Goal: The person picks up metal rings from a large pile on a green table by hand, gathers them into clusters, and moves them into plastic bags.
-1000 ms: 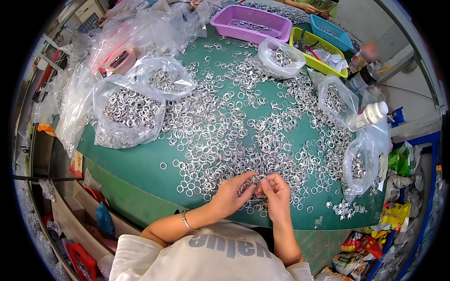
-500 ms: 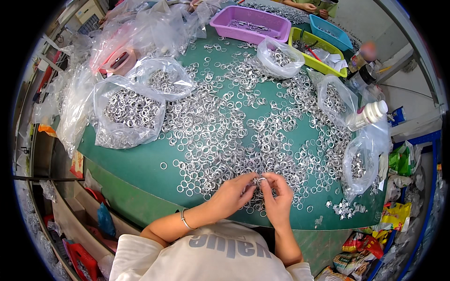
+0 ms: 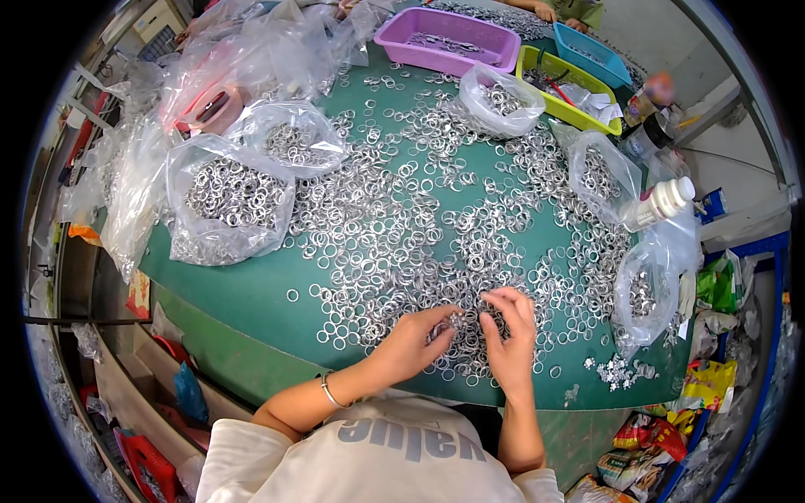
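Left hand (image 3: pixel 417 340): grip closed on a small cluster of silvery metal pieces (image 3: pixel 442 330). Right hand (image 3: pixel 510 337): grip released, fingers parted over the near-centre heap of round, shiny, silvery metal rings (image 3: pixel 449 281). Risk: slackened left fingers could spill pieces among look-alikes. Smooth green table (image 3: pixel 231 298); limp, crinkled, clear plastic bag (image 3: pixel 194 245) at left.

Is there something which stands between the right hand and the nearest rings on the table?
No, nothing visible. The right hand is open, with loose rings right by its fingers. The left hand is beside it, not between.
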The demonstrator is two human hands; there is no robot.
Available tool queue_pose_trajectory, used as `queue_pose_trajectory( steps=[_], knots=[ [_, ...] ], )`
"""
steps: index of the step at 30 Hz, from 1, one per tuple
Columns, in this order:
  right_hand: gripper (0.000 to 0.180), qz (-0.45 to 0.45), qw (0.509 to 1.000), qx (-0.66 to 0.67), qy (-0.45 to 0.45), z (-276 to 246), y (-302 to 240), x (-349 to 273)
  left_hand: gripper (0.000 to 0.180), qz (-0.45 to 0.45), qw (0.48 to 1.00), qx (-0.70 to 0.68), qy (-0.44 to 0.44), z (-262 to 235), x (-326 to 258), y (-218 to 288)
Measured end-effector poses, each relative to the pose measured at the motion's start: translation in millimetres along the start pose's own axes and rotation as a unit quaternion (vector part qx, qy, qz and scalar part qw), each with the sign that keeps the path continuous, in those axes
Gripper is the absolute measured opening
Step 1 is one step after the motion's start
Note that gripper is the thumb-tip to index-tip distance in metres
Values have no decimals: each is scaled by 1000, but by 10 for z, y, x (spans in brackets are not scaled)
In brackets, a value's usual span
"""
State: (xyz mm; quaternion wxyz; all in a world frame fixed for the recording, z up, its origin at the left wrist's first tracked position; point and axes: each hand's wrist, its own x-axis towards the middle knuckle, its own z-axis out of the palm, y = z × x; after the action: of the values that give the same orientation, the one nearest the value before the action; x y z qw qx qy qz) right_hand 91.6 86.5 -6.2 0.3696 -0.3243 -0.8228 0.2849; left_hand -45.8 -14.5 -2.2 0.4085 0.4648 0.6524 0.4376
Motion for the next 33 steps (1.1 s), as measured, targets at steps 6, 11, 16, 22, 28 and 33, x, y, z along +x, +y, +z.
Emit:
queue_pose_trajectory(
  steps=[6, 11, 16, 22, 28, 33],
  knots=[
    [10, 177, 960, 162, -142, -9, -95, -113, 33, 98, 993, 56, 33, 71, -16, -85],
    [7, 112, 982, 109, -110, 12, -191, -129, 35, 68, 996, 46, 29, 70, -28, -47],
    [6, 189, 961, 180, -96, 41, -108, -216, 35, -4, 999, -29, 13, 33, -34, 57],
    [6, 234, 934, 252, -93, 97, -54, -280, 34, 31, 999, -26, 23, 48, -34, -38],
    [5, 186, 959, 206, -59, 102, -125, -249, 27, 32, 997, -41, 60, 114, -33, -76],
    [4, 217, 934, 283, -36, 111, -153, -255, 33, -14, 990, -134, 46, 87, -45, -79]
  ],
)
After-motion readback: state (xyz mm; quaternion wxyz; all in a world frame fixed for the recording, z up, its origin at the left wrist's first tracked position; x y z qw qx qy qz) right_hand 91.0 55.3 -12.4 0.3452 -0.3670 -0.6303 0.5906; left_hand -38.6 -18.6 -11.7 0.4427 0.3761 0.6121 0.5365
